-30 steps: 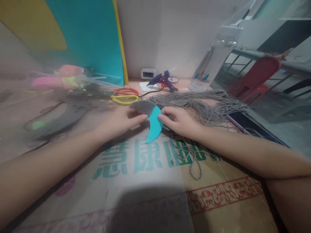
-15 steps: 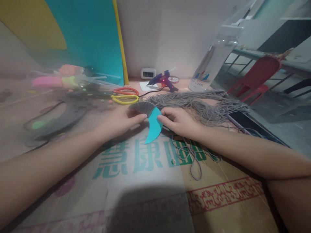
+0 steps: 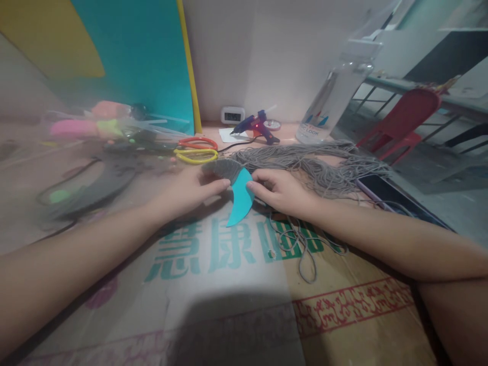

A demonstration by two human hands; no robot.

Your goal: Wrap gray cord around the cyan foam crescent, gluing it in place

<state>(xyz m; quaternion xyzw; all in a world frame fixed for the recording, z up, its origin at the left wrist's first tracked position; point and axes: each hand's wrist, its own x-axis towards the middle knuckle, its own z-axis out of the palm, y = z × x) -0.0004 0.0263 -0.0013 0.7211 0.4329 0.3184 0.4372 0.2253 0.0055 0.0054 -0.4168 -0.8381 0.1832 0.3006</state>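
Between my hands is a turquoise crescent-shaped piece point(image 3: 241, 197), its pointed end toward me. Grey cord point(image 3: 224, 169) lies in close rows over its upper left part. My left hand point(image 3: 204, 188) pinches the cord-covered part, thumb on top and fingers behind. On the bare turquoise part, my right hand point(image 3: 276, 188) grips the right edge between thumb and fingers. A loose loop of cord point(image 3: 305, 244) trails below my right hand onto the cardboard. The fingertips behind the piece are hidden.
Printed cardboard point(image 3: 236, 300) covers the near table. Behind my hands lie scissors point(image 3: 196, 150), a blue glue gun point(image 3: 257, 127), a small clock point(image 3: 233, 115) and a heap of grey cord point(image 3: 324, 162). A clear bottle point(image 3: 324, 109) and a phone point(image 3: 396, 195) are at the right.
The turquoise piece has tilted very slightly, its lower tip shifting a little. Both hands keep the same hold.
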